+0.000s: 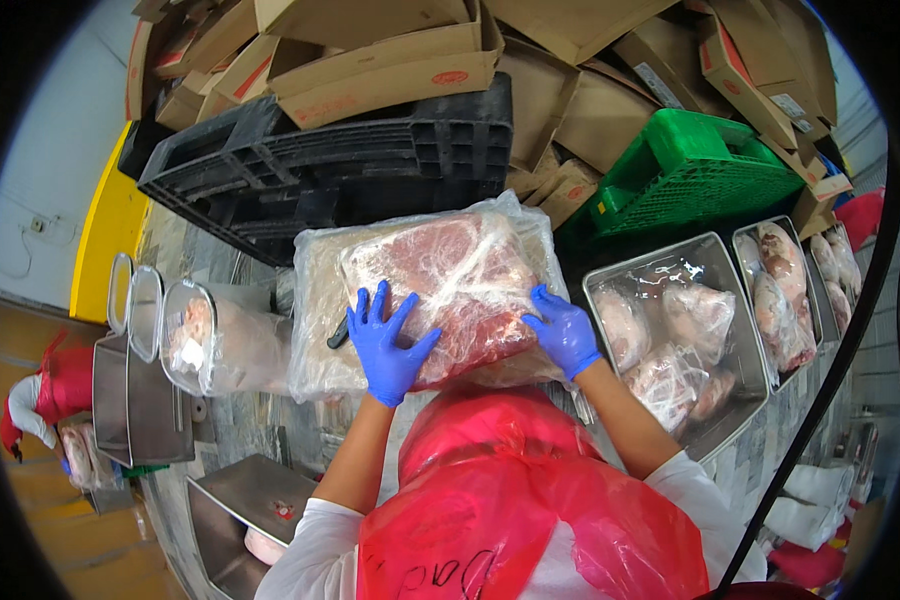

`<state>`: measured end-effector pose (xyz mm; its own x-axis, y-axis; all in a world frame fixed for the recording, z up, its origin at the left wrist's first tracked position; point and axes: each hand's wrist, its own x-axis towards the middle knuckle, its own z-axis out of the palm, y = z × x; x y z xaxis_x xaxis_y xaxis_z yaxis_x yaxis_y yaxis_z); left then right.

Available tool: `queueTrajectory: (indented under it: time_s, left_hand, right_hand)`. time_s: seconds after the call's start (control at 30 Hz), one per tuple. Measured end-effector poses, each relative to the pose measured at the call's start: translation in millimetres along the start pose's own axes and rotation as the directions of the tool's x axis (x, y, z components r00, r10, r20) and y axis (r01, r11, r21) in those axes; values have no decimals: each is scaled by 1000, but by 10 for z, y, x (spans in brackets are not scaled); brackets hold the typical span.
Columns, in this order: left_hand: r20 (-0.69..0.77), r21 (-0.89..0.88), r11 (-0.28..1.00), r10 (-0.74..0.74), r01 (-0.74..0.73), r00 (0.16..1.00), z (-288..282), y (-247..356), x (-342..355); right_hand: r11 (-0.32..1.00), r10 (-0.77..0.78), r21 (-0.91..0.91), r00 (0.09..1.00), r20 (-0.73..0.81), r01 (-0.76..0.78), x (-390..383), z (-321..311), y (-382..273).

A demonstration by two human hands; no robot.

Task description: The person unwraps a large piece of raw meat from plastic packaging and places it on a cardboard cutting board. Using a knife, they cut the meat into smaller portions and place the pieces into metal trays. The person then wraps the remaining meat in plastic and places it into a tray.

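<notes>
A large slab of red meat with pale fat, in clear plastic film, lies on a plastic-covered board in front of me. My left hand, in a blue glove, is open and flat with fingers spread on the slab's near left part. My right hand, also blue-gloved, touches the slab's right edge, its thumb and fingers apart and slightly bent. Just left of my left hand lies a dark handle, perhaps a knife's; the rest of it cannot be made out.
To the right, a metal tub holds wrapped meat pieces, with more filled tubs beyond. Clear-lined containers stand on the left. Behind the board are a black pallet, a green pallet and piled cardboard boxes. Another person bends at far left.
</notes>
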<state>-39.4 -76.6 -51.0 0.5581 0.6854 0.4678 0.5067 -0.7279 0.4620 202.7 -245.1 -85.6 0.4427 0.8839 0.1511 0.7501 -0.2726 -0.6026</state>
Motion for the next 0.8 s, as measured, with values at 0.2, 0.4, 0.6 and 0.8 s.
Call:
queueTrajectory:
  time_s: [0.2,0.4,0.6,0.8]
  left_hand:
    - [116,8,990,138,-140,984,29,168,139]
    - [191,-168,874,483,-456,855,417,656,501]
    - [244,-45,870,487,-491,839,441,609,823]
    - [197,-58,839,541,-541,818,407,339,1405]
  right_hand:
    - [890,-296,-429,912,-285,155,75,154,-141]
    - [946,-33,-323,998,-55,13,387,6,-51]
    - [987,39,-142,963,-266,-80,355,-240,-126]
    - [901,433,216,782,-448,-375,240,-21,331]
